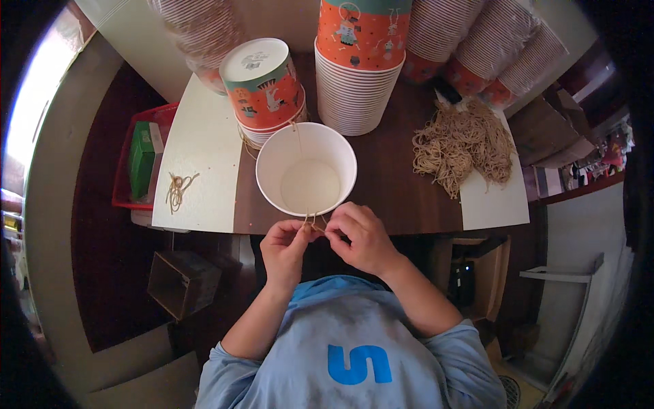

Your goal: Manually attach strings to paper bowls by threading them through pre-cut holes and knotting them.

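Note:
A white paper bucket [272,170] stands at the table's front edge, its open mouth facing up toward me. Tan string [310,219] comes through its near rim, and another piece of string hangs inside at the far rim. My left hand [285,251] pinches the string just below the near rim, thumb against fingers. Close beside it, my right hand [364,240] has its fingertips closed on the string too. The fingers partly hide how the string runs between them.
Behind the bucket are an upturned orange-and-green bucket stack [266,102] and a taller stack [357,88]. A heap of tan strings [463,140] lies right; a few strings [178,191] lie left. Plastic-wrapped stacks [477,48] line the back. A red crate [122,184] sits left, a cardboard box [182,283] below.

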### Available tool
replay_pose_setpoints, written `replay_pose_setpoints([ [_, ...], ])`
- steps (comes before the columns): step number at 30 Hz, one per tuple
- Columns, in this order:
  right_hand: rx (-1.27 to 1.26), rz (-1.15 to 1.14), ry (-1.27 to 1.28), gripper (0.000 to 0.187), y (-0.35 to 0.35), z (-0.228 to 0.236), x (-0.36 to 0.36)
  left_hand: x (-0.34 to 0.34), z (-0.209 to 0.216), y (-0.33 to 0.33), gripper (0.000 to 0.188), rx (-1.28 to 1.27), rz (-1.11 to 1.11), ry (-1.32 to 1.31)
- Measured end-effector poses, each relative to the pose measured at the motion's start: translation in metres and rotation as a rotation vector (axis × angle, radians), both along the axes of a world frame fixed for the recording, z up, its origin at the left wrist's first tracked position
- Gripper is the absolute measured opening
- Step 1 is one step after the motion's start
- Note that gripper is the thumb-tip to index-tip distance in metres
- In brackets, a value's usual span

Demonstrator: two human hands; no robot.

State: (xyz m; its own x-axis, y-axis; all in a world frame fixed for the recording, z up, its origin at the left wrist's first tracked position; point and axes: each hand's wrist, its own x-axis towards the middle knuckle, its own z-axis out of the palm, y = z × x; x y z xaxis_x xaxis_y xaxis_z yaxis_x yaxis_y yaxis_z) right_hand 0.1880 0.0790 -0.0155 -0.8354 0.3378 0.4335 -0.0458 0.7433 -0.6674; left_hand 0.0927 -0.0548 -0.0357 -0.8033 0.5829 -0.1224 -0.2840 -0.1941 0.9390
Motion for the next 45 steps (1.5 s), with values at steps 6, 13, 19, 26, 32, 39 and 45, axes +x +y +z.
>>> replay_pose_setpoints([
  [6,0.141,-0.032,-0.006,0.017,0.002,0.007,0.002,0.0,0.0,0.001,0.007,0.039,-0.008,-0.024],
  [13,0.049,-0.055,0.021,0.019,-0.005,0.0,-0.005,-0.002,-0.007,-0.002,0.007,0.058,-0.038,-0.03],
  [19,0.075,-0.043,0.012,0.015,-0.006,0.001,-0.007,-0.003,-0.004,-0.003,0.014,0.117,-0.075,-0.078],
  [26,0.17,-0.019,0.035,0.015,-0.006,0.004,-0.008,0.003,-0.004,0.002,0.015,-0.046,-0.171,0.012],
  [32,0.214,-0.053,0.033,0.01,-0.003,0.004,-0.006,-0.006,0.007,0.0,0.011,-0.162,-0.189,0.088],
  [39,0.231,-0.044,0.009,0.014,0.0,0.01,-0.006,-0.017,0.013,-0.002,0.009,-0.188,-0.184,0.019],
  [45,0.268,-0.046,-0.009,0.014,0.0,0.009,-0.006,-0.02,0.011,-0.003,0.009,-0.188,-0.136,-0.009],
])
